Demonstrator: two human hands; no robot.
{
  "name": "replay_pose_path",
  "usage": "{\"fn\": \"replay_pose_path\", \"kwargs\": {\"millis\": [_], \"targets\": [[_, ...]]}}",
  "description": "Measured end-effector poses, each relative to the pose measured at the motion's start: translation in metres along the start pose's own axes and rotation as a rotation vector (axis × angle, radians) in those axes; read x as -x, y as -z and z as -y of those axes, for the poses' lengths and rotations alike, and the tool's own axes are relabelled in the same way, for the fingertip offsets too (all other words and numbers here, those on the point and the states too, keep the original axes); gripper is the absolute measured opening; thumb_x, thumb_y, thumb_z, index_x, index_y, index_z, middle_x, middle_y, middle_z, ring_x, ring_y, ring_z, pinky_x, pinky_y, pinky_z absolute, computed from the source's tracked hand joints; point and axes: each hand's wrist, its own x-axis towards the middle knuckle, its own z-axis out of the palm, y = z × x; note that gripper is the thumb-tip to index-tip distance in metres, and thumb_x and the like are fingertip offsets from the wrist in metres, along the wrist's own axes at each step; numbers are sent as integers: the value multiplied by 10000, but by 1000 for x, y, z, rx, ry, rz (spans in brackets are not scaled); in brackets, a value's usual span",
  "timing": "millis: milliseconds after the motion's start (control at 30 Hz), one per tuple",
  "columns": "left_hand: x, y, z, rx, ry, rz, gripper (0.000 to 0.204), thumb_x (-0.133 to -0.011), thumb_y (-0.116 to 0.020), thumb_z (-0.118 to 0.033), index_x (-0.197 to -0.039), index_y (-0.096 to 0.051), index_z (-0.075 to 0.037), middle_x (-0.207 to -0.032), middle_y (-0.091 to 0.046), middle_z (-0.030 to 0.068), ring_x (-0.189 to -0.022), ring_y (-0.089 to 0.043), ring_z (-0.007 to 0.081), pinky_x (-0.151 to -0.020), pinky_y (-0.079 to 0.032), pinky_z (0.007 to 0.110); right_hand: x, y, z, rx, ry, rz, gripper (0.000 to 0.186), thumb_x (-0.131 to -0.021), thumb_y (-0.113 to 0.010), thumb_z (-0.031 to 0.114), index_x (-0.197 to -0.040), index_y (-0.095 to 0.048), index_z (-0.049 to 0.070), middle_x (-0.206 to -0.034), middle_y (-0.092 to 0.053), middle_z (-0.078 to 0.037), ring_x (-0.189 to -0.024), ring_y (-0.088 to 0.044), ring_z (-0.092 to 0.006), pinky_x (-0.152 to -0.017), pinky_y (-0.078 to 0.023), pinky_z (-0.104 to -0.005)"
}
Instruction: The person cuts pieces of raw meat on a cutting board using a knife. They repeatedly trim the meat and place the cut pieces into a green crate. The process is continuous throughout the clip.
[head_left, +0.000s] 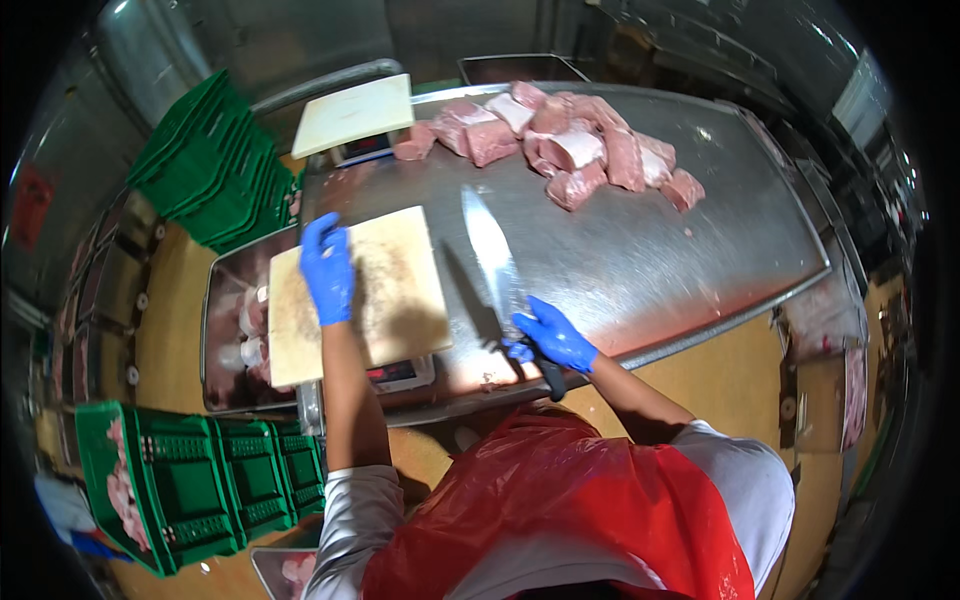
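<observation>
My right hand (558, 336), in a blue glove, is wrapped round the dark handle of a large knife (490, 240). Its broad blade points away from me above the metal table (640, 265). In a matching glove, my left hand (328, 272) is over the left part of a pale, stained cutting board (400, 265); its fingers are loosely bent with the thumb apart, and nothing shows in them. A scale (400, 376) is partly visible under the board's near edge. Beyond the knife, several chunks of raw pink meat (575, 150) are heaped on the far side of the table.
Another white board (355, 115) rests on a scale (362, 148) at the far left. Stacked green crates (215, 160) stand beyond the table's left corner. A metal tub (225, 375) with meat sits beside the board, and a green crate (180, 490) is at the near left.
</observation>
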Motion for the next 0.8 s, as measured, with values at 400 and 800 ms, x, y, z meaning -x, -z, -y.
{"fn": "replay_pose_path", "kwargs": {"millis": [400,800], "targets": [[8,-505,44,-739,-175,997,1104,-774,-767,-542,-1580,-201,-46,-1574,-273,316,-1467,-295,442,-1185,-277,522,136,235,-46,-82,57,-803,170,-1063,-494,160,-1171,-530,33,-794,-638,-53,-622,-626,-116,-534,-522,-270],[-72,-670,98,-970,-11,1180,1189,-577,-843,-561,-1516,-329,-41,-1378,-578,248,-1269,-578,379,-1040,-482,466,229,329,-84,-154,-30,-1067,281,-1065,-511,206,-1277,-514,22,-870,-666,-96,-679,-676,-165,-540,-542,-297]]}}
